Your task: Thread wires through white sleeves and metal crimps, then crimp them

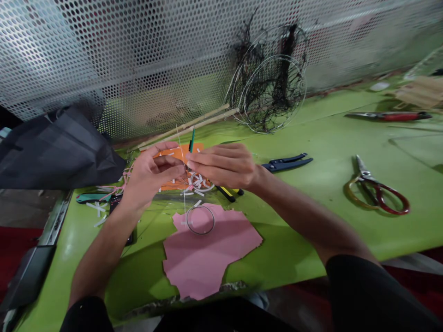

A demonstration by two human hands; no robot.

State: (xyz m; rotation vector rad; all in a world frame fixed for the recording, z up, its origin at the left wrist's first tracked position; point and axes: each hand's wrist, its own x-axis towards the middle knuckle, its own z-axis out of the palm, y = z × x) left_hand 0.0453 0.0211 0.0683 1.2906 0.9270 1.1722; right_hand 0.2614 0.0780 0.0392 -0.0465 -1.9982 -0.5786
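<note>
Head view — your left hand (154, 173) and right hand (221, 163) pinch a thin white strip (181, 150) between closed fingertips, above an orange sheet (195, 148) — a wire ring (200, 220) lies on pink paper (207, 253).

The right hand (221, 165) could pass over the green worktop (332, 138) between the blue-handled pliers (289, 162) and the scissors (375, 193). A perforated metal screen (69, 60) closed off the far side, with wire hoops (270, 78) standing against it, while a black bag (51, 152) lay in the way beyond the left hand (154, 173).
</note>
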